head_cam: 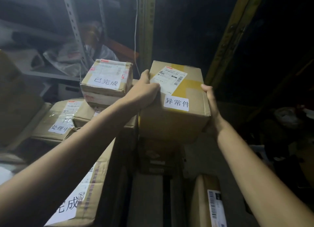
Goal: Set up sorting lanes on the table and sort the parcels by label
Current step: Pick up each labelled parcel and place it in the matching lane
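Cardboard parcel (175, 118) with a white tag reading 异常件 (176, 103) sits at the middle of the view, held between both hands with arms stretched forward. A printed shipping label (169, 78) lies on its top face beside strips of yellow tape. The left hand (146, 90) grips the parcel's upper left edge, thumb laid on the top and fingers wrapped down the side. The right hand (210, 99) clasps the right side, its thumb tip hooked over the top edge; its fingers are hidden behind the carton. Whether the parcel's base rests on the dark box (156, 155) below it or hangs clear of it cannot be told.

Just to the left, a smaller taped box marked 已完成 (107, 84) stands on top of other cartons. Lower left of that lies a flat box tagged 处理中 (57, 121). A large carton (88, 192) with a partly hidden tag ending 完成 runs under the left forearm. At the lower right is a long parcel (209, 201) with a barcode label. Behind the stack rise a perforated metal shelf upright (73, 26) and a thin white cord (135, 31).
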`<state>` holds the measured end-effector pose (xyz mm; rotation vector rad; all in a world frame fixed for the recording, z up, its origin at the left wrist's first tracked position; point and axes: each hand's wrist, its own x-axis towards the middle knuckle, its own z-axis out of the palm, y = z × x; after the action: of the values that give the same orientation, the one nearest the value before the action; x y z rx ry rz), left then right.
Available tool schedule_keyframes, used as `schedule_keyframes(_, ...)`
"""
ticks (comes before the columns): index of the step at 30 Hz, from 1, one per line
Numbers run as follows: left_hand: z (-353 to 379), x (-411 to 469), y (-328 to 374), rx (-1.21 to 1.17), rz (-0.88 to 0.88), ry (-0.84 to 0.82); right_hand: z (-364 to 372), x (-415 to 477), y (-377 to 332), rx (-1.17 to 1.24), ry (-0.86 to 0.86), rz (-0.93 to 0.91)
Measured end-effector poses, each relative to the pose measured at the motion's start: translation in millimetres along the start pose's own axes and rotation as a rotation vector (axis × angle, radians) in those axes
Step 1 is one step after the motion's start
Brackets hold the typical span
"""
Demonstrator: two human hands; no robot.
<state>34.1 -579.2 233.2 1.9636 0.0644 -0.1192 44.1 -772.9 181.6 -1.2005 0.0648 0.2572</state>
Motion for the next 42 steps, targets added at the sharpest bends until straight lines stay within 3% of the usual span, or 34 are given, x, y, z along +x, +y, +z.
schedule_keyframes(9, 1.6, -0.9, 0.9, -0.003, 0.063, -0.004, -7.4, -8.9, -3.7, -0.028, 0.007, 0.069)
schedule_keyframes(24, 6.6, 5.3, -5.9, -0.131, -0.071, -0.054, -11.0, -9.4, -5.0, 0.005, 0.016, 0.098)
schedule_keyframes(35, -4.4, -27.1, 2.5, -0.296, -0.087, -0.043, 17.3, -33.8, -10.2, 0.023, 0.030, -0.011)
schedule_keyframes(42, -15.1, -88.7, 10.6, -0.292, 0.051, -0.042, 35.8, -106.1, -21.8, -0.043, 0.057, -0.154)
